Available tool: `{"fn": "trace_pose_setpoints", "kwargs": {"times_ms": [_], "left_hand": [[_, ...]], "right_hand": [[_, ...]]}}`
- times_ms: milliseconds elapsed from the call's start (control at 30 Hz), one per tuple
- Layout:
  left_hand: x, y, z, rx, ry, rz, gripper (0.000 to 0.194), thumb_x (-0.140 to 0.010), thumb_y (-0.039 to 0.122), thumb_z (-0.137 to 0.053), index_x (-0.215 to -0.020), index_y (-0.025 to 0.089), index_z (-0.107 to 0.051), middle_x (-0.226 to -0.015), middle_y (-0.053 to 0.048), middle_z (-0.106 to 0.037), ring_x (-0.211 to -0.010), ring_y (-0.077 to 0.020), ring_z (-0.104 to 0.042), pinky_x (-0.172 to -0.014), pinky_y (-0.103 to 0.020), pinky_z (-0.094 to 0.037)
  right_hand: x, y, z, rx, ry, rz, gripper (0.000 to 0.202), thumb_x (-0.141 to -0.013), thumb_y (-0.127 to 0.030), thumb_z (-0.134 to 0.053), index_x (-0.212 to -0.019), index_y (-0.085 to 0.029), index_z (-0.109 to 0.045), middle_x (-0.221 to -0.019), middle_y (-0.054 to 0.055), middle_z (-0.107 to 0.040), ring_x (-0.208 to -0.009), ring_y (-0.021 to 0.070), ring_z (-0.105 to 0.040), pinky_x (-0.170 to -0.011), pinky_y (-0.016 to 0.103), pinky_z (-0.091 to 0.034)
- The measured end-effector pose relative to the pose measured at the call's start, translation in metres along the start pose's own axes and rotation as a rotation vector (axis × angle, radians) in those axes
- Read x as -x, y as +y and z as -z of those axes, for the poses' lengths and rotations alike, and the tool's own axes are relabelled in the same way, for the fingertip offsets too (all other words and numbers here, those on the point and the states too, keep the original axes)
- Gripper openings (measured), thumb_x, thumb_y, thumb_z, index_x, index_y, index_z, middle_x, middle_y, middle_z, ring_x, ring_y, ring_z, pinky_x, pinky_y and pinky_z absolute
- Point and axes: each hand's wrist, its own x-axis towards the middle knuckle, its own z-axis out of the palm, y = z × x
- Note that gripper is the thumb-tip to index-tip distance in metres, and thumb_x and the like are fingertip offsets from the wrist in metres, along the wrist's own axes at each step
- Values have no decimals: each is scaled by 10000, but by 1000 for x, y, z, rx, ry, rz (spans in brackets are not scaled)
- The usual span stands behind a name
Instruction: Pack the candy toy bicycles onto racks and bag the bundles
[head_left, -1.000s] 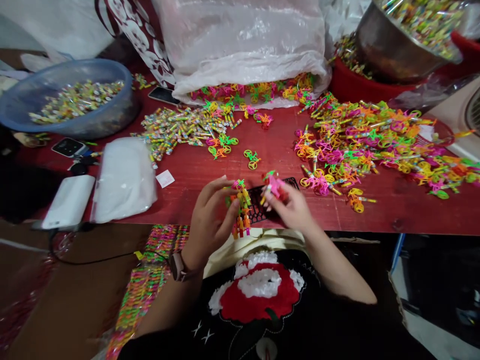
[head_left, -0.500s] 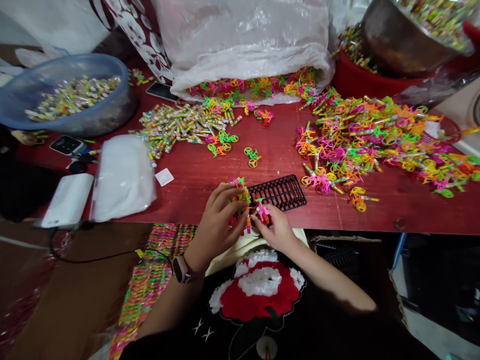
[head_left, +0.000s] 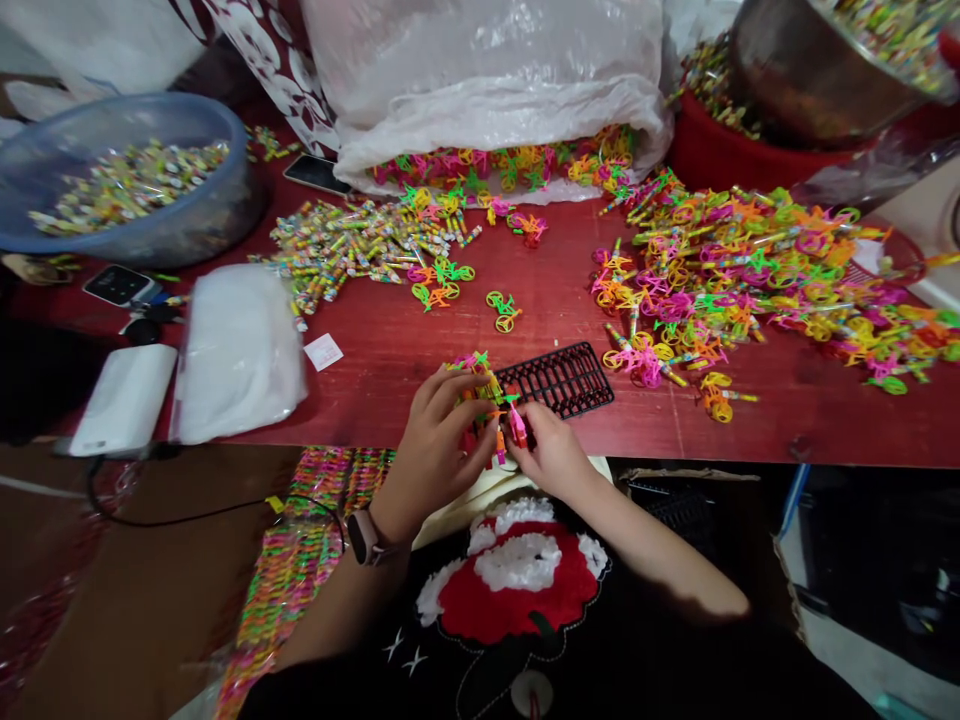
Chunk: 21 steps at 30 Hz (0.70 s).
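Right hand had moved from over black rack to beside left hand. I saw right fingers pinching pink piece, left fingers half-curled around colourful bunch; rack lay just beyond right fingers.

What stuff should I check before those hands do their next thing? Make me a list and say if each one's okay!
1. Right hand has the pink piece: ok, it's pinched.
2. Left hand is at the colourful pieces: ok, it curls around them.
3. Those pieces are lined up neatly: cannot tell, the hand covers most.
4. Black rack is on the red table: ok.
5. Big toy pile is apart from both hands: ok.
6. No strays outside the piles: not ok, one green-and-yellow toy lies alone.
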Motion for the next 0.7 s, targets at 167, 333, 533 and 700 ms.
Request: {"fn": "trace_pose_setpoints", "kwargs": {"times_ms": [167, 333, 533, 700], "left_hand": [[-1, 1, 3, 4, -7, 12, 108, -959, 189, -671, -1057, 218, -635, -1312, -93, -659, -1288, -280, -565, -1193, -600, -415], [-2, 1, 3, 7, -17, 9, 131, -956, 201, -667, -1082, 227, -639, -1323, -91, -655, -1324, -290, -537, -1193, -593, -409], [-8, 6, -3, -23, -13, 6, 180, -913, 175, -721, -1067, 252, -668, -1176, -43, -728, -1269, -288, -571, -1177, -582, -393], [-13, 8, -5, -39, -17, 38, 119, -892, 194, -750, -948, 236, -653, -1057, -29, -747, -1178, -290, -588, -1137, -577, -404]], "right_hand": [[-4, 2, 6, 36, -94, 56, 161, -898, -145, -610, -1007, -220, -518, -966, 76, -637, -911, 240, -624, -817, 361, -520], [-6, 0, 11, 69, -149, 69, 152, -893, -113, -593, -977, -219, -524, -950, 73, -630, -880, 228, -604, -797, 354, -517], [-10, 0, 18, 42, -202, 134, 219, -871, -39, -556, -1014, -198, -601, -993, 86, -656, -941, 231, -617, -841, 363, -528], [-12, 7, 17, -112, -169, 158, 135, -909, -91, -576, -955, -199, -643, -941, 64, -669, -867, 207, -621, -767, 328, -511]]}}
